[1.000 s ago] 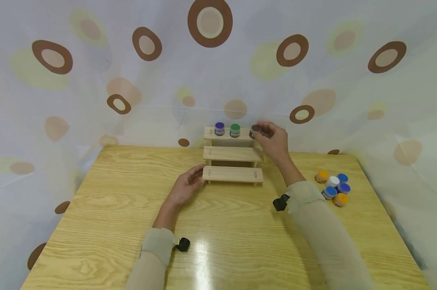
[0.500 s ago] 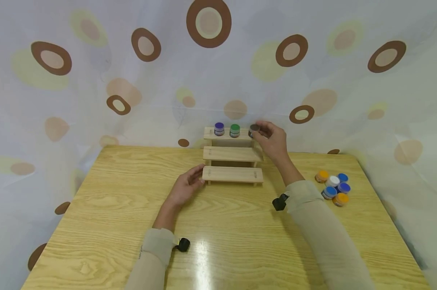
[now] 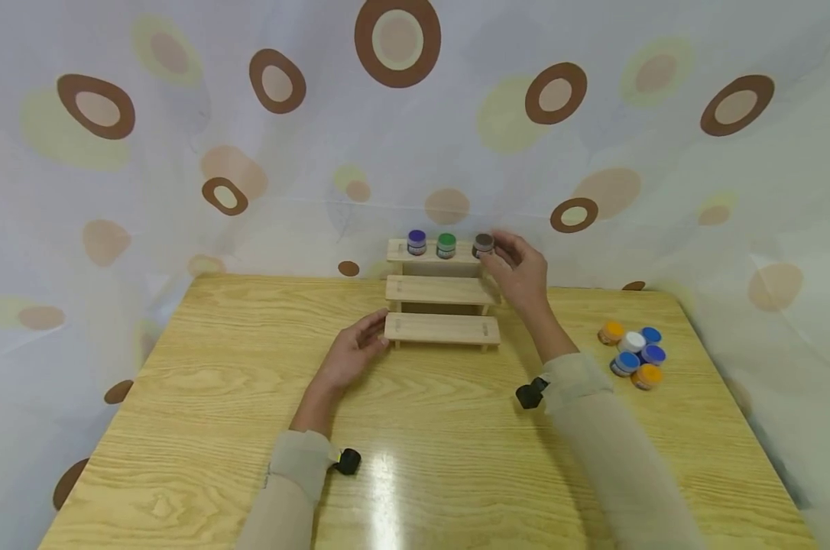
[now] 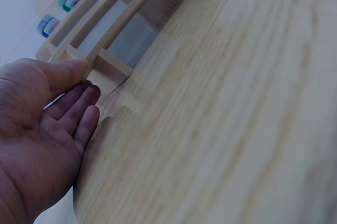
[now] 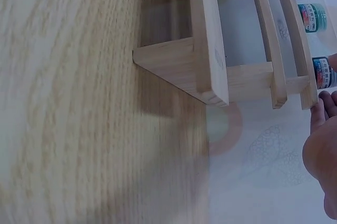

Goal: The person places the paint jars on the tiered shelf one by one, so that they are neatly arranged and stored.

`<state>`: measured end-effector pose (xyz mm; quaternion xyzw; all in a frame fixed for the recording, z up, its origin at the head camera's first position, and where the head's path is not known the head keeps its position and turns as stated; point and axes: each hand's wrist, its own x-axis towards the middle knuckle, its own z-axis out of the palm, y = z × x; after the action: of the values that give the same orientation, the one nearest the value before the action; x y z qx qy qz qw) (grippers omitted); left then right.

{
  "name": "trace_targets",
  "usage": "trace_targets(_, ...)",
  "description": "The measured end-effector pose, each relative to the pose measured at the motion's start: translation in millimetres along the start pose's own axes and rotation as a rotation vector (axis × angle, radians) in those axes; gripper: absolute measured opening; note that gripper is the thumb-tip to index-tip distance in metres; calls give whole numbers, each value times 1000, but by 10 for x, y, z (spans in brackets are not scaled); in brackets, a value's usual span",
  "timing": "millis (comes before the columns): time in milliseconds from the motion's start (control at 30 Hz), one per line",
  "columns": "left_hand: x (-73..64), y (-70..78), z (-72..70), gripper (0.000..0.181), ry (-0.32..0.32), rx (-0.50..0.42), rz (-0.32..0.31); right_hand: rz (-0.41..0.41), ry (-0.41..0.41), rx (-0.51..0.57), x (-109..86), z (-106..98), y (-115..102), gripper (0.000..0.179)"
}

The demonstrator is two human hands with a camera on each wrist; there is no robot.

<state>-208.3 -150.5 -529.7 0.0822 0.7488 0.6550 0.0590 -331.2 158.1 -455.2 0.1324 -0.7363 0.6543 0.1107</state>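
A three-tier wooden display stand (image 3: pixel 442 328) stands at the back of the table. On its top tier sit a purple-lidded paint jar (image 3: pixel 416 243), a green-lidded one (image 3: pixel 445 246) and a brown-lidded one (image 3: pixel 483 245) at the right end. My right hand (image 3: pixel 523 273) is at that brown-lidded jar, fingers spread just right of it; in the right wrist view, the thumb overlaps the jar (image 5: pixel 322 72). My left hand (image 3: pixel 349 353) holds the left end of the lowest tier, thumb at the front corner, fingers bent beside the end support (image 4: pixel 111 71).
Several more paint jars with orange, white, blue and purple lids, among them an orange-lidded jar (image 3: pixel 646 376), cluster on the right of the wood-grain table (image 3: pixel 215 428). A patterned cloth (image 3: pixel 305 176) hangs close behind the stand. The two lower tiers carry no jars.
My right fingers have loosened and drawn slightly right of the brown-lidded jar, whose lid now shows whole. That jar had shifted slightly left. My left hand has stayed in place.
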Motion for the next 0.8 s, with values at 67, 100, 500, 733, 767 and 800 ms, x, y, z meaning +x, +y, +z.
trace_targets(67,3,-7,9,57,-4,1,1,2,8,4,-42,-21,-21,49)
trace_targets(100,4,-12,12,57,-5,5,2,4,8,8,-67,-29,-41,50)
trace_targets(500,8,4,1,57,-2,26,-16,-15,58,34,-337,-157,72,45)
trace_targets(733,6,-5,0,58,-5,11,-8,7,30,-11,-559,-276,141,44)
trace_targets(767,6,-6,2,58,-6,9,-9,17,25,-12,-597,-298,143,44)
trace_targets(800,7,-6,5,58,-8,7,-10,25,20,-19,-637,-322,141,44)
